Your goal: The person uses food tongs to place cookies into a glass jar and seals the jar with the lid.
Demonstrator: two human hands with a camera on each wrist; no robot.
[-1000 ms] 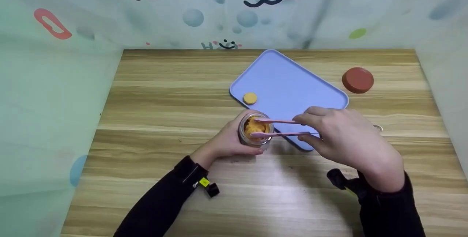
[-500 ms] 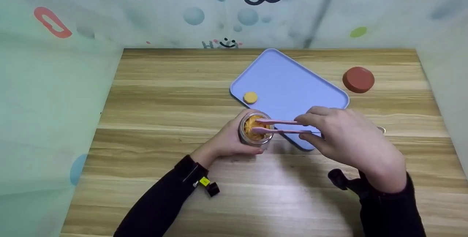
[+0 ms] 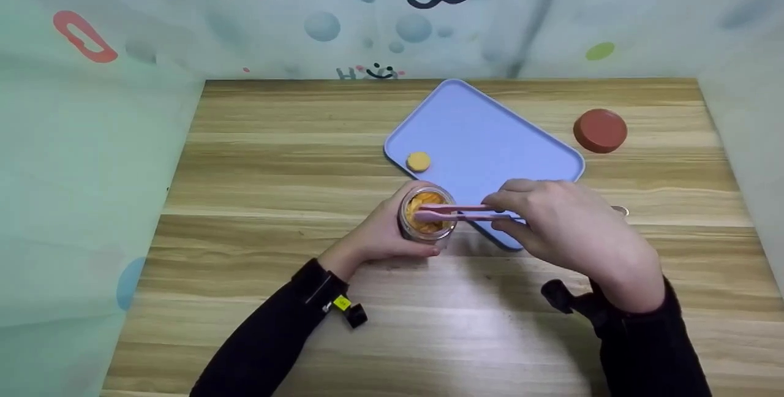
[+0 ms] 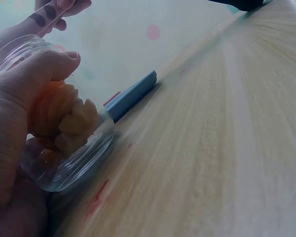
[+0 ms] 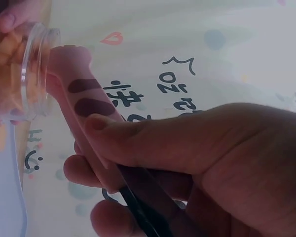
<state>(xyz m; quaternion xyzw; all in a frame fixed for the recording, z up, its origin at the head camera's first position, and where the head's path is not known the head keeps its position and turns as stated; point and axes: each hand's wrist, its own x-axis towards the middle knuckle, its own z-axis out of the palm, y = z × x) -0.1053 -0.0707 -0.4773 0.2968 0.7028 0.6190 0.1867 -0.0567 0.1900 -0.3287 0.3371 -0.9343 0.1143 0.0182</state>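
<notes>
My left hand (image 3: 383, 231) grips a clear jar (image 4: 81, 170), thumb and fingers round its side, its open mouth facing up. Ridged orange-yellow pieces (image 4: 54, 108), perhaps cookies, lie inside. In my right hand (image 3: 569, 231) I pinch pink tongs (image 5: 84, 94) between thumb and fingers. Their tips reach into the jar's mouth, with the arms close together; whether a piece is between them cannot be made out. A round yellow cookie (image 3: 418, 162) lies on the blue tray (image 3: 484, 133) near its left corner, just beyond the jar.
Behind the tray's right side, a red-brown round lid (image 3: 601, 131) lies on the wooden table (image 3: 275, 158). A small metal ring-like end (image 3: 620, 210) shows beside my right hand, mostly hidden. Printed cloth walls (image 3: 380, 23) stand at the back and sides.
The arms of the tongs have come closer together over the jar's mouth. My right hand has shifted slightly left. The left hand and jar stay nearly where they were.
</notes>
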